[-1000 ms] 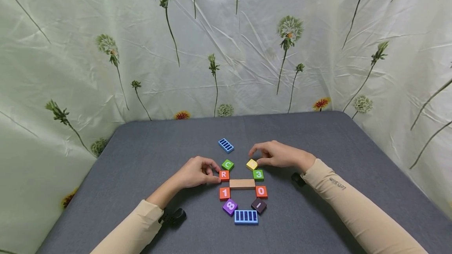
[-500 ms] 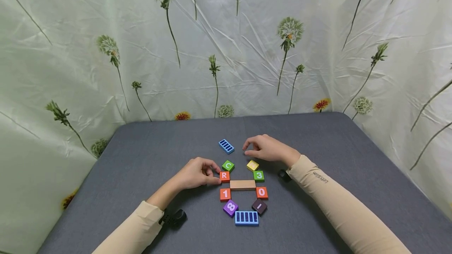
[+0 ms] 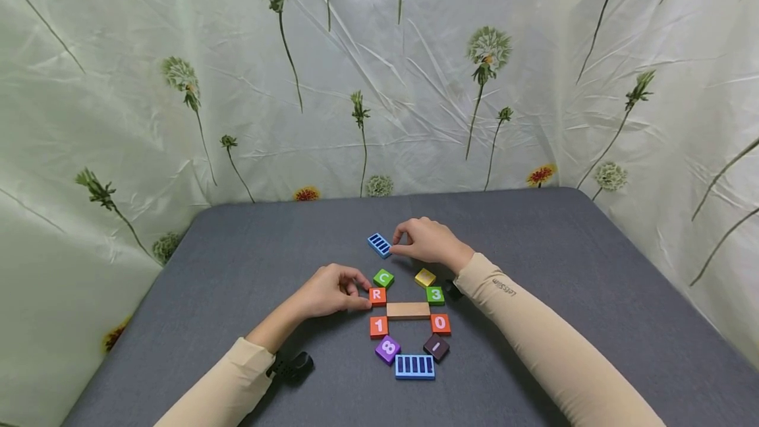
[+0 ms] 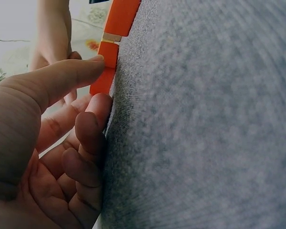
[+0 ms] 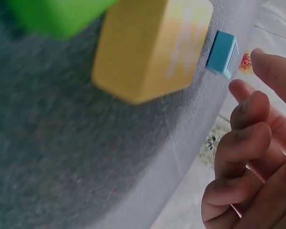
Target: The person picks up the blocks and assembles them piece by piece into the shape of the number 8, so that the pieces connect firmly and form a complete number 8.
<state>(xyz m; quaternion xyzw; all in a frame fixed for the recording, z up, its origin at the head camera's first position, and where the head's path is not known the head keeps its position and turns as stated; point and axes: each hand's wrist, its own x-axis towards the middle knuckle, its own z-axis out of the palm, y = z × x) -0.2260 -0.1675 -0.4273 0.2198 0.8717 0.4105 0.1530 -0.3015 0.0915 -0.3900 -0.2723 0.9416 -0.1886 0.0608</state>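
Observation:
My left hand [image 3: 332,292] pinches the red R block [image 3: 377,296] at its left end with thumb and index finger. In the left wrist view the thumb [image 4: 86,71] lies against that block's red side. My right hand [image 3: 428,241] hovers just right of a loose blue slatted block [image 3: 379,245] at the back, fingers parted and bent. In the right wrist view a gap shows between the fingers and the blue block [image 5: 222,54]. A green C block [image 3: 383,278] and a yellow block [image 3: 424,277] lie nearer, angled.
A plain wooden bar [image 3: 408,311] bridges between the two side columns. Below it sit a red 1 block [image 3: 379,327], a red 0 block [image 3: 441,324], a purple 8 block [image 3: 388,349], a dark block [image 3: 436,347] and another blue slatted block [image 3: 414,367]. A green 3 block [image 3: 435,295] stands right.
My right hand has moved from the yellow block leftward and back, to beside the loose blue block. The left hand stays at the red R block.

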